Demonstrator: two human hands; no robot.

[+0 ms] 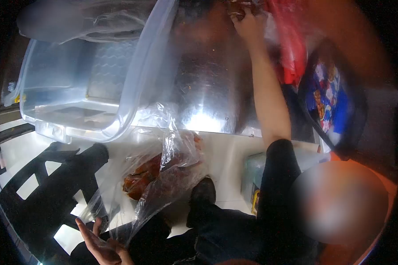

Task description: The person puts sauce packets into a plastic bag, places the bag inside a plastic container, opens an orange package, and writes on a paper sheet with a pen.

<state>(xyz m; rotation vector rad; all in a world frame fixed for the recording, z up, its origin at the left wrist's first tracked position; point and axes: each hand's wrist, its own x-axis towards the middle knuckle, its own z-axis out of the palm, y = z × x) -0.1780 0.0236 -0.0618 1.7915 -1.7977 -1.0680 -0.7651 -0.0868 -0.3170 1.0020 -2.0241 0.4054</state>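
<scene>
At the lower left, my left hand (pixel 102 245) holds the gathered upper end of a clear plastic bag (pixel 157 194). The bag hangs over the floor, just in front of the metal table's edge. Reddish-brown pieces (pixel 148 174) lie inside it, and I cannot tell what they are. My right arm reaches across the table to the top of the view. There my right hand (pixel 248 24) has its fingers closed on a shiny brown item (pixel 241 8), partly cut off by the frame edge and too blurred to name.
A clear plastic bin (pixel 132 84) stands on the left of the metal table (pixel 203 88). Red plastic (pixel 292 39) and a dark bag with a blue print (pixel 327 97) are at the right. Below are a black plastic stool (pixel 57 176) and a greenish tub (pixel 252 172).
</scene>
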